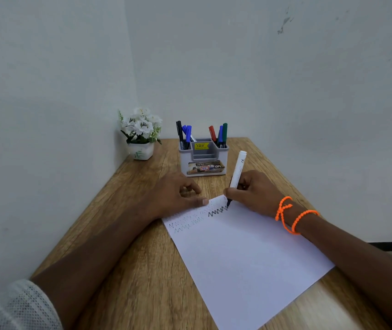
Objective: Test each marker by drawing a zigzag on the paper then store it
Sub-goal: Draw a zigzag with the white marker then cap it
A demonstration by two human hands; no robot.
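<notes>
A white sheet of paper [242,253] lies on the wooden table. My right hand [254,194] grips a white-barrelled marker [237,170], its dark tip touching the paper at the end of a black zigzag [217,211]. Fainter zigzags [185,226] run along the paper's far left edge. My left hand [178,196] rests flat on the paper's far corner, fingers pressing it down. A grey desk organiser [204,160] stands behind, with black and blue markers [184,135] in its left slot and red, blue and green markers [218,134] in its right slot.
A small white pot of white flowers [141,134] sits in the table's far left corner against the wall. Walls close off the table's left and far sides. Orange bead bracelets [292,215] circle my right wrist.
</notes>
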